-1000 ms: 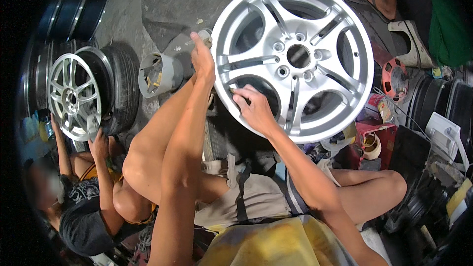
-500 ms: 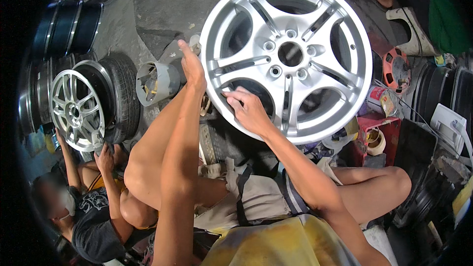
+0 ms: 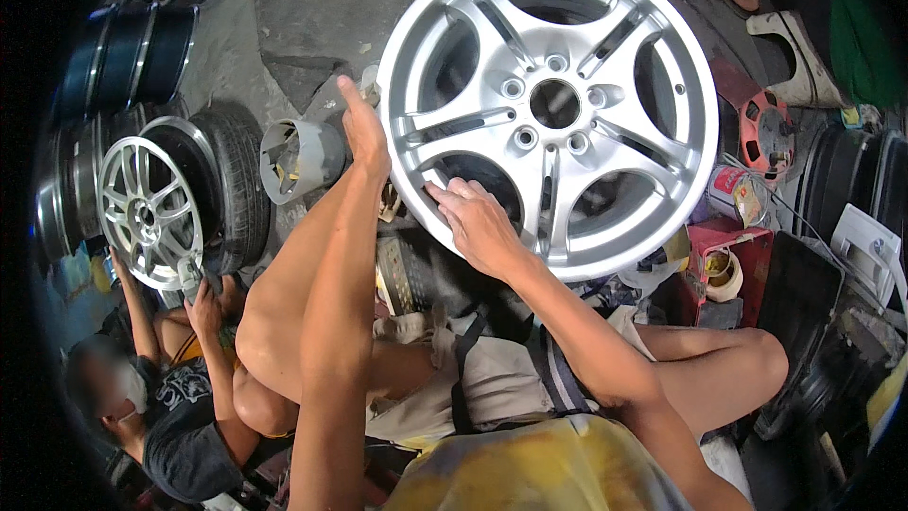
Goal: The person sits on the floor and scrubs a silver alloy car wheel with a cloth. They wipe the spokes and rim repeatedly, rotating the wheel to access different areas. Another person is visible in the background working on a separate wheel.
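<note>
A large silver multi-spoke wheel rim stands face-on before me, its centre bore and bolt holes showing. My left hand holds its left outer edge, thumb pointing up and the other fingers hidden behind the rim. At the lower left, my right hand presses its bent, close-together fingertips to the inside of the rim's lip. Whatever those fingertips may pinch is too small or too covered to make out.
To the left, a co-worker holds a smaller silver rim and a grey tool. Near them are a tyre and a grey bucket. At right stand a red metal box, a paint can and an orange-red reel.
My right hand has shifted slightly down along the lip, its fingers flatter against it. The wheel rim and my left hand have barely moved.
</note>
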### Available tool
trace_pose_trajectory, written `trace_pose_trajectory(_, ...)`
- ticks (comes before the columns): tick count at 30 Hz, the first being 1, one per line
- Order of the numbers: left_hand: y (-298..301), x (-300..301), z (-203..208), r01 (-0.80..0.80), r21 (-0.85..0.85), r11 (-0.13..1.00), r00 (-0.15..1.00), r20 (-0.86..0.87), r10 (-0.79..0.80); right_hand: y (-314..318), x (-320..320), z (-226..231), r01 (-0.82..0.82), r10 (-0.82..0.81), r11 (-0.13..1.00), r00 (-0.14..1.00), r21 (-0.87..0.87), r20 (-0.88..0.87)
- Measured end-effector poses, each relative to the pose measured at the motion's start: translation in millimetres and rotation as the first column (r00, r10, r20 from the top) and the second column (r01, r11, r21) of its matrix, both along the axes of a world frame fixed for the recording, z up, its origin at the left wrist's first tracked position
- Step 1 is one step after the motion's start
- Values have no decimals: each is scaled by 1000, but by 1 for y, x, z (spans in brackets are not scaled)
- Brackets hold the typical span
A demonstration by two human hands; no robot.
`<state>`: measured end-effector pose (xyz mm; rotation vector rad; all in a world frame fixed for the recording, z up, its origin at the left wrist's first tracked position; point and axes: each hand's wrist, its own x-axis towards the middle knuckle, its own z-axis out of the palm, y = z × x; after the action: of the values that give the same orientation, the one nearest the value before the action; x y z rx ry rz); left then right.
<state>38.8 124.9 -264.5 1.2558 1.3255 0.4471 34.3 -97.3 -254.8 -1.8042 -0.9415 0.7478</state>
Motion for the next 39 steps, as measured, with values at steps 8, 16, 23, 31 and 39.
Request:
trace_pose_trajectory(8, 0, 1, 5, 45, 49, 998, 998, -37, -43, 5, 2, -6, -20, 16, 998, 997, 57, 75)
trace_pose_trajectory(16, -6, 7, 15, 45, 87, 995, 995, -95, -37, 12, 3, -7, 33, -33, 993, 999, 112, -5)
trace_pose_trajectory(23, -2, 1, 4, 9, 7, 1000, 999, -37, -9, 15, 4, -10, 110, -64, 988, 929, 110, -364)
trace_pose_trajectory(31, -5, 6, 15, 7, -20, 1000, 994, -105, -9, 13, 5, -11, 101, -68, 993, 909, 60, -412)
trace_pose_trajectory(39, 4, -1, -2, 63, 65, 996, 998, -34, -61, 13, 3, -15, 75, -49, 995, 944, 70, -326)
